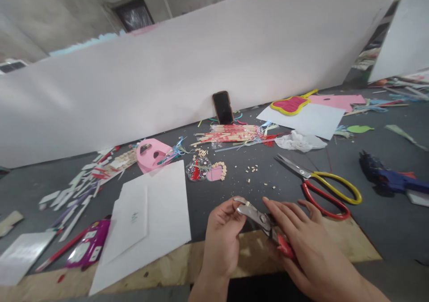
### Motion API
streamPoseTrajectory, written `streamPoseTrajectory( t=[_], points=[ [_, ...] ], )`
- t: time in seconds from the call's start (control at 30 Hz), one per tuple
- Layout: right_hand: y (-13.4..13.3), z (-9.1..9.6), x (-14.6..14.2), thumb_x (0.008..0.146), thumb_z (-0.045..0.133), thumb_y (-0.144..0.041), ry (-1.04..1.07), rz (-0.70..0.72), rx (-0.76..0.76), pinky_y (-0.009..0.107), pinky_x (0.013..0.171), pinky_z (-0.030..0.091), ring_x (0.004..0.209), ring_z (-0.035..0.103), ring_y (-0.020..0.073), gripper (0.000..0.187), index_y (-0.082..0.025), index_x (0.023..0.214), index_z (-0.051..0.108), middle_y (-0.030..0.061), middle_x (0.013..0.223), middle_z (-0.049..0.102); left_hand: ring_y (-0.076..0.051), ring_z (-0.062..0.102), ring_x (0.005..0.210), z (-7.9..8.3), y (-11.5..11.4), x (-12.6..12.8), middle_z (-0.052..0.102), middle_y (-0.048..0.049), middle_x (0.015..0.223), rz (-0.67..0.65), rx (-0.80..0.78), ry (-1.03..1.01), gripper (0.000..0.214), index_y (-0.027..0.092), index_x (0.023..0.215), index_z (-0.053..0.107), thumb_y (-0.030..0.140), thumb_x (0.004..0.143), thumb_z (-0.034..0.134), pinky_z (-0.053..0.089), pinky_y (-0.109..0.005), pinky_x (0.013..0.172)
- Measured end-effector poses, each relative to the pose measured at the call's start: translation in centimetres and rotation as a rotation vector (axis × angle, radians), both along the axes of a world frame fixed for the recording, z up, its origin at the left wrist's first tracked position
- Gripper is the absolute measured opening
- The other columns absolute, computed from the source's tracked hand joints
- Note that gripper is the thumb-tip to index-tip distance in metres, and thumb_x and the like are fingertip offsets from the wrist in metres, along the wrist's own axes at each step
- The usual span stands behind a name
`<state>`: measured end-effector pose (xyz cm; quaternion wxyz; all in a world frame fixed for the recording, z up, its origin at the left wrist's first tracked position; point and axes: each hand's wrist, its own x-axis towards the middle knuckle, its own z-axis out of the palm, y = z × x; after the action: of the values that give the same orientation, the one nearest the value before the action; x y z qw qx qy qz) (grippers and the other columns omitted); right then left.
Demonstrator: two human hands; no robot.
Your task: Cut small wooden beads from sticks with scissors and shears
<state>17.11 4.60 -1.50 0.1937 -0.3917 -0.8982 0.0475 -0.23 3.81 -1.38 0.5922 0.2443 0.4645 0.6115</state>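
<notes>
My right hand (303, 239) is closed round the red handles of metal cutting pliers (263, 221). The jaws point to the left and lie apart at the tip. Beside them my left hand (224, 235) pinches a small pale stick piece (247, 203), which sits between the jaws and is mostly hidden by the fingers. Beyond the hands lie small pale cut bits (252, 169), strewn over the dark table. A pink piece edged with pale bits (215, 172) rests next to a round clear dish (199, 169) with red in it.
Red-and-yellow-handled scissors (326, 188) lie just beyond my right hand. Farther right is a blue glue gun (398, 179). White sheets (167, 212) and a purple packet (90, 244) lie left. A phone (223, 107) leans on the white partition (187, 69), behind bundled sticks (234, 133).
</notes>
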Motion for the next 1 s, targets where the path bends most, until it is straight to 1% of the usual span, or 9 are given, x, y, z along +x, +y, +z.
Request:
streamPoseTrajectory(
  t=[0.1, 0.23, 0.3, 0.4, 0.47, 0.5, 0.6, 0.73, 1.0],
  points=[
    [0.1, 0.5, -0.1, 0.074, 0.047, -0.014, -0.007, 0.016, -0.011, 0.054, 0.093, 0.030, 0.111, 0.052, 0.0300, 0.071, -0.013, 0.142, 0.028, 0.0156, 0.126, 0.058, -0.014, 0.052, 0.071, -0.3, -0.6, -0.3, 0.062, -0.0018, 0.074, 0.019, 0.010, 0.088, 0.020, 0.017, 0.075, 0.072, 0.035, 0.067, 0.076, 0.042, -0.025, 0.070],
    [0.0, 0.8, -0.5, 0.076, 0.044, -0.011, 0.021, 0.009, -0.025, 0.052, 0.093, 0.035, 0.112, 0.053, 0.0291, 0.070, -0.014, 0.143, 0.025, 0.0153, 0.127, 0.057, -0.021, 0.054, 0.093, -0.2, -1.1, -1.0, 0.063, -0.0058, 0.084, 0.139, 0.214, 0.616, 0.017, 0.018, 0.069, 0.069, 0.032, 0.079, 0.066, 0.041, -0.031, 0.084],
    [-0.1, 0.8, -0.8, 0.077, 0.042, -0.009, 0.061, 0.017, -0.054, 0.046, 0.092, 0.040, 0.113, 0.053, 0.0264, 0.067, -0.015, 0.142, 0.026, 0.0144, 0.126, 0.057, -0.023, 0.053, 0.098, -0.1, -1.1, -1.3, 0.063, -0.0068, 0.086, 0.181, 0.286, 0.771, 0.021, 0.018, 0.068, 0.067, 0.032, 0.083, 0.061, 0.041, -0.032, 0.087],
    [0.0, 0.8, -1.2, 0.079, 0.044, -0.011, 0.162, -0.053, -0.067, 0.040, 0.085, 0.046, 0.109, 0.054, 0.0251, 0.048, -0.016, 0.126, 0.042, 0.0142, 0.119, 0.058, -0.020, 0.055, 0.089, -0.3, -0.9, -1.5, 0.060, -0.0060, 0.087, 0.162, 0.248, 0.724, 0.024, 0.017, 0.069, 0.063, 0.032, 0.086, 0.057, 0.043, -0.030, 0.081],
    [0.2, 0.9, -1.3, 0.080, 0.047, -0.017, 0.188, -0.108, -0.062, 0.037, 0.074, 0.047, 0.092, 0.058, 0.0241, 0.018, -0.019, 0.097, 0.052, 0.0109, 0.099, 0.062, -0.018, 0.055, 0.085, -0.8, -0.7, -1.7, 0.059, -0.0050, 0.087, 0.158, 0.201, 0.666, 0.023, 0.017, 0.070, 0.062, 0.033, 0.085, 0.057, 0.043, -0.029, 0.079],
    [0.3, 1.0, -1.4, 0.082, 0.048, -0.019, 0.178, -0.112, -0.065, 0.035, 0.068, 0.046, 0.080, 0.058, 0.0222, 0.003, -0.021, 0.083, 0.050, 0.0075, 0.085, 0.061, -0.018, 0.055, 0.084, -1.0, -0.6, -1.7, 0.058, -0.0045, 0.086, 0.161, 0.187, 0.650, 0.022, 0.016, 0.071, 0.062, 0.033, 0.085, 0.057, 0.043, -0.029, 0.079],
    [0.3, 1.2, -1.5, 0.085, 0.048, -0.021, 0.124, -0.042, -0.071, 0.030, 0.056, 0.039, 0.059, 0.052, 0.0169, 0.022, -0.023, 0.064, 0.044, 0.0007, 0.061, 0.054, -0.018, 0.055, 0.085, -1.4, -0.5, -1.9, 0.059, -0.0043, 0.086, 0.168, 0.177, 0.637, 0.022, 0.016, 0.072, 0.064, 0.034, 0.084, 0.058, 0.042, -0.029, 0.082],
    [-0.2, 1.5, -1.6, 0.086, 0.044, -0.017, 0.159, -0.011, -0.076, 0.028, 0.057, 0.040, 0.060, 0.053, 0.0158, 0.023, -0.022, 0.065, 0.047, 0.0018, 0.063, 0.056, -0.018, 0.055, 0.086, -1.2, -0.5, -1.9, 0.060, -0.0053, 0.088, 0.155, 0.193, 0.641, 0.020, 0.016, 0.073, 0.065, 0.032, 0.083, 0.058, 0.042, -0.030, 0.083],
    [-0.5, 2.5, -1.1, 0.088, 0.042, -0.017, 0.171, 0.004, -0.221, 0.026, 0.055, 0.042, 0.058, 0.054, 0.0149, 0.025, -0.022, 0.064, 0.048, 0.0016, 0.063, 0.057, -0.020, 0.055, 0.086, 0.5, -0.9, -1.8, 0.061, -0.0054, 0.083, 0.180, 0.272, 0.802, 0.020, 0.018, 0.069, 0.062, 0.028, 0.086, 0.056, 0.043, -0.032, 0.079]
  ],
)
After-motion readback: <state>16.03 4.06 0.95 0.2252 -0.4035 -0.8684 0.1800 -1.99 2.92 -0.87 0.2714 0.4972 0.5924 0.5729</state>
